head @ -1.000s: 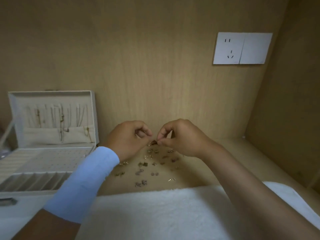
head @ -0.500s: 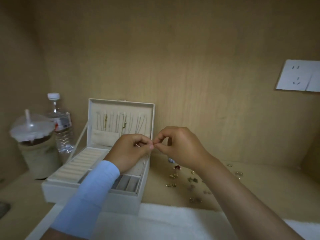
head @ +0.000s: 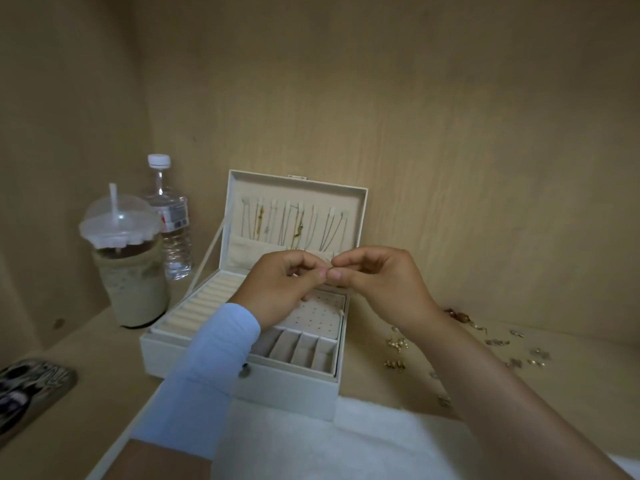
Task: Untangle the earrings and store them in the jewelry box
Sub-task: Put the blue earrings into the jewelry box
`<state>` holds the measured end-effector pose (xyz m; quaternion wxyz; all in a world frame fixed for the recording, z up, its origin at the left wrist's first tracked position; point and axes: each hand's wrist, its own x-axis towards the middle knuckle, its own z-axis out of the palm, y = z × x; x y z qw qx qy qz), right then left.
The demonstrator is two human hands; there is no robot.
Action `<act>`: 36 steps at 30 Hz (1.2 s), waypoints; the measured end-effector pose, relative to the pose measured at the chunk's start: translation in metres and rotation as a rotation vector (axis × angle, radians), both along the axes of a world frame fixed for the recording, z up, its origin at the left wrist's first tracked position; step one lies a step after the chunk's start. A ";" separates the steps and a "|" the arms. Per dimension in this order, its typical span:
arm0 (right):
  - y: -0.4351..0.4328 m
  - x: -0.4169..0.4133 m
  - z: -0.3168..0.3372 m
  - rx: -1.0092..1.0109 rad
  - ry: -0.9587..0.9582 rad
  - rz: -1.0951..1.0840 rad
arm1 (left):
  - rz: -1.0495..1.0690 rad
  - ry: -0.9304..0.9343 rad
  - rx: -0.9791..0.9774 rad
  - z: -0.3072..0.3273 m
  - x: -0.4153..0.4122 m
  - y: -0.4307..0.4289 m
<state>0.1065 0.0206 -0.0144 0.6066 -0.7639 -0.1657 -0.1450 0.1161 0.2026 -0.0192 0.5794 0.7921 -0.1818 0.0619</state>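
Here, left hand (head: 282,289) and right hand (head: 377,282) meet thumb-and-forefinger tips above the open jewelry box (head: 287,389), pinching a tiny piece (head: 330,270) too small to identify. Loose earrings (head: 498,351) lie on the shelf (head: 571,393) to its right. The label on the far-left bottle (head: 173,220) is illegible.

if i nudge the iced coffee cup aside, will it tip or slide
Likely heavy for its size: the cup looks nearly full. It stands tall, so a push near the domed lid could tip it; low down it would probably slide.
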 end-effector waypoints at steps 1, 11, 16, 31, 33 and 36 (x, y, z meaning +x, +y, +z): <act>0.000 0.001 -0.002 0.007 0.006 -0.005 | -0.002 0.002 -0.003 -0.001 0.000 0.001; -0.019 0.000 -0.023 -0.570 -0.069 -0.086 | 0.057 0.093 -0.017 -0.012 0.001 0.012; -0.016 -0.003 -0.021 -0.741 -0.117 -0.082 | 0.031 0.087 -0.006 -0.010 -0.002 0.010; -0.011 -0.006 -0.012 -0.733 -0.084 -0.045 | 0.018 0.088 -0.018 -0.007 -0.010 0.008; -0.011 -0.010 -0.010 -0.746 -0.061 -0.005 | 0.019 0.092 -0.004 -0.007 -0.009 0.009; -0.011 -0.012 -0.010 -0.794 -0.057 0.015 | 0.012 0.102 0.009 -0.008 -0.010 0.009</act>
